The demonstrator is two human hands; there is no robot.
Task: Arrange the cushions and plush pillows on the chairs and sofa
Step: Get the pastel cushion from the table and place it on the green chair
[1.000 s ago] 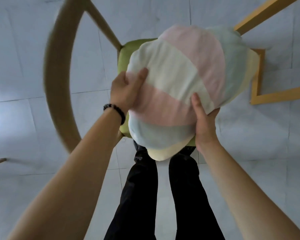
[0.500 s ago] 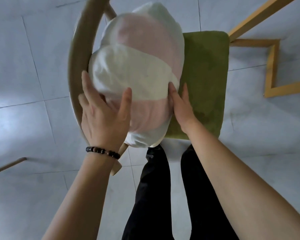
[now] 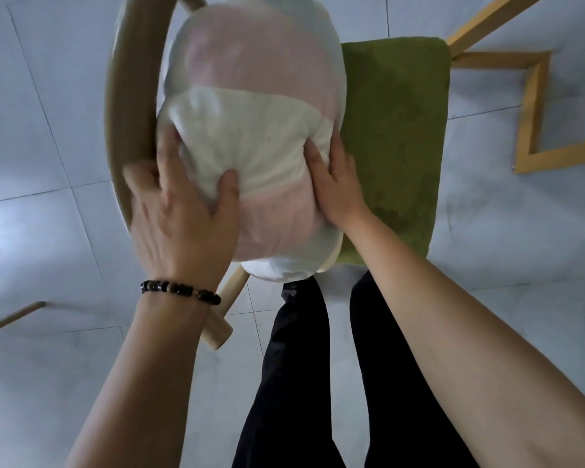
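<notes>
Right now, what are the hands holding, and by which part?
The plush pillow, at its lower end: the left hand grips the left edge, thumb in the white band; the right hand presses flat on the right edge.

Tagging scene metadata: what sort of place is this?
Likely a home dining or living area: tiled floor, wooden chair with green seat cushion, pastel plush pillow propped on it.
</notes>
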